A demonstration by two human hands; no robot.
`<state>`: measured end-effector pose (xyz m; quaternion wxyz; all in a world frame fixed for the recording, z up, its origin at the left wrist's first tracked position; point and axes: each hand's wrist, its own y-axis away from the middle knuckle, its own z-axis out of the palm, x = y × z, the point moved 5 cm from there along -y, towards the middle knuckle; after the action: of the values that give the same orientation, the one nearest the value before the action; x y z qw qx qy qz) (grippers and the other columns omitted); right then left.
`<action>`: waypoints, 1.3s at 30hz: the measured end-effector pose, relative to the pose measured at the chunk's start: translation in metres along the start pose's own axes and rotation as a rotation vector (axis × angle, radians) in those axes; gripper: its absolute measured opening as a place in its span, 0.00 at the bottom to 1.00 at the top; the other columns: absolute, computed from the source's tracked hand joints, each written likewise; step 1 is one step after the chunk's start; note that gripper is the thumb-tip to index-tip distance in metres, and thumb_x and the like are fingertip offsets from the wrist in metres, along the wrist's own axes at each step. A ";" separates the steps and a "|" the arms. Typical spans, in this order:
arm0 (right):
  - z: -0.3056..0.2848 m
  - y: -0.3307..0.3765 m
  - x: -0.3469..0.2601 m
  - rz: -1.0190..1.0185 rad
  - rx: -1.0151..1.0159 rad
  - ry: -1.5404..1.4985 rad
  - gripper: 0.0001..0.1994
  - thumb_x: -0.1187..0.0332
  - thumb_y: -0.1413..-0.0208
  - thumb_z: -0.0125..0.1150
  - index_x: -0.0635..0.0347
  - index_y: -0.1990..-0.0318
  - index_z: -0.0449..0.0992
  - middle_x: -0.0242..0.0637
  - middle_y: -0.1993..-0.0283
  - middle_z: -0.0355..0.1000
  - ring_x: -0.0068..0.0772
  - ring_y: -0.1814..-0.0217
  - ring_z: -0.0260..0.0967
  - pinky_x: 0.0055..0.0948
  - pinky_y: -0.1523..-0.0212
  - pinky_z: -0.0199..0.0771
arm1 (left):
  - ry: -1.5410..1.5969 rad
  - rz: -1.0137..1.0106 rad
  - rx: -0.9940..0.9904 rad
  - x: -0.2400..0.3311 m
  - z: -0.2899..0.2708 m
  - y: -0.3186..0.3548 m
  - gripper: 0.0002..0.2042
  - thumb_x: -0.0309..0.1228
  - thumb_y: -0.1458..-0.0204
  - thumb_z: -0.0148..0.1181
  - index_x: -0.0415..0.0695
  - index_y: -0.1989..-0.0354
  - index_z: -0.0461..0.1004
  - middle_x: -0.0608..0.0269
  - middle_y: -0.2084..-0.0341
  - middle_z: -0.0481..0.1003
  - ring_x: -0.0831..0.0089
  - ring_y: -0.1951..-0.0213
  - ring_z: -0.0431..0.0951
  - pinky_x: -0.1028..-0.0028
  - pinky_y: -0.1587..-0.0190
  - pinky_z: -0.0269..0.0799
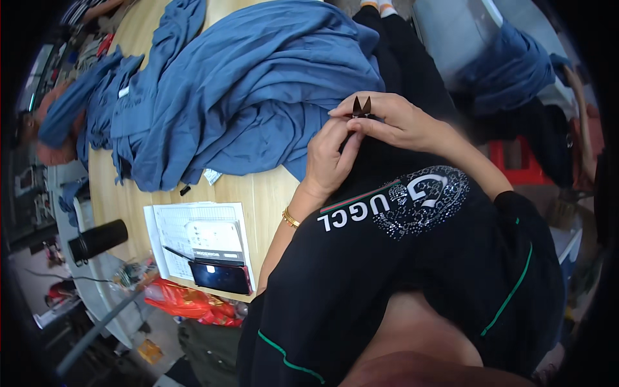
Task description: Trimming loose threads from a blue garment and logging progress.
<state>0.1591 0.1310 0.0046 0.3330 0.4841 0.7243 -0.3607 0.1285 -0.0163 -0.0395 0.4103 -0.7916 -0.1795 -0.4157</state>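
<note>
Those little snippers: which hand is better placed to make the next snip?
Right, probably. The right hand already holds the small snips, blades pointing up. The left hand only pinches the black fabric just beneath them.

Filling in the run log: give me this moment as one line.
left hand: pinching black cloth | right hand: holding small black thread snips, blades up | blue garment pile on wooden table

Snips' handles (362, 107) hidden inside right hand (393, 121)

Pale wooden table (258, 193), red stool (516, 161) right, cluttered floor (116, 335) left.
</note>
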 end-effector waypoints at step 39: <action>-0.156 0.015 0.151 -0.146 -0.231 -1.761 0.19 0.60 0.31 0.56 0.67 0.42 0.72 0.35 0.56 0.76 0.23 0.60 0.73 0.24 0.58 0.75 | -1.028 0.026 0.284 -0.040 -0.239 -0.264 0.13 0.26 0.50 0.68 0.35 0.56 0.82 0.54 0.61 0.83 0.64 0.59 0.82 0.65 0.52 0.77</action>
<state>0.1056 0.3361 -0.0435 0.7918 -0.0525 0.2665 -0.5471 -0.1821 -0.0464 0.1363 0.3777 -0.8320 -0.4021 0.0593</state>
